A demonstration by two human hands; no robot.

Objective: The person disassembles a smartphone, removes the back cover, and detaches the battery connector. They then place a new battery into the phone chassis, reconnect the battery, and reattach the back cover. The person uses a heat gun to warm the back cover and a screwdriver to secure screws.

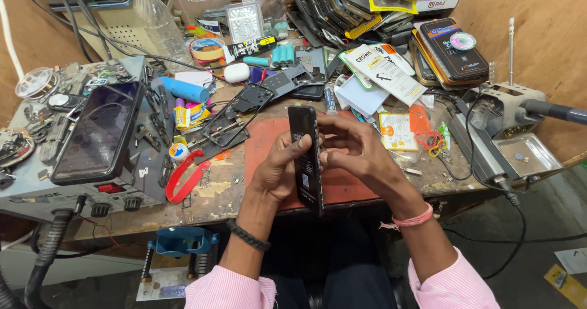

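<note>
Both hands — left hand [278,168], right hand [354,150] — clasped around an upright black phone [307,159] (back outward) above the red mat [348,186].

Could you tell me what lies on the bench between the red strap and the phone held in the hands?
In the head view, between the red strap and the black phone lies worn bench top with tiny loose bits, then the left hand.
</note>
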